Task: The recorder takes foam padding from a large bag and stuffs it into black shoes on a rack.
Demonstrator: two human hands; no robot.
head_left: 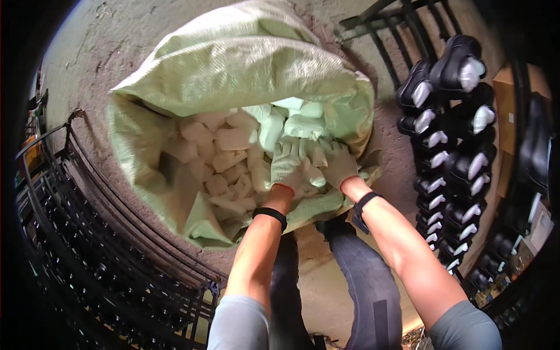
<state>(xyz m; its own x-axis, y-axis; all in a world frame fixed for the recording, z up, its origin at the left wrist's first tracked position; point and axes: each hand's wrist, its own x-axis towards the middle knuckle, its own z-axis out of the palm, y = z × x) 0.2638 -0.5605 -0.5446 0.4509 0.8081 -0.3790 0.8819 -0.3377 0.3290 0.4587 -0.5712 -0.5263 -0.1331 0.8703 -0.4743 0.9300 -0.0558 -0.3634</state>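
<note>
A large pale-green woven sack (233,70) stands wide open on the floor before me, its upper edge folded over. Inside lie many white wads (236,139), rounded and block-like; I cannot tell their material. Both my hands wear thin whitish gloves and reach into the sack's right part. My left hand (287,166) rests on the wads with its fingers stretched away from me. Close beside it, my right hand (339,164) touches the wads with fingers extended, and its fingertips are partly lost among them. Some wads show between the two hands.
To the right stands a dark rack (402,35) with rows of black shoes (452,67), white pieces showing in their openings. A black metal rack (111,198) curves along the left. A brown cardboard box (506,111) is beyond the shoes. My legs (364,280) are close behind the sack.
</note>
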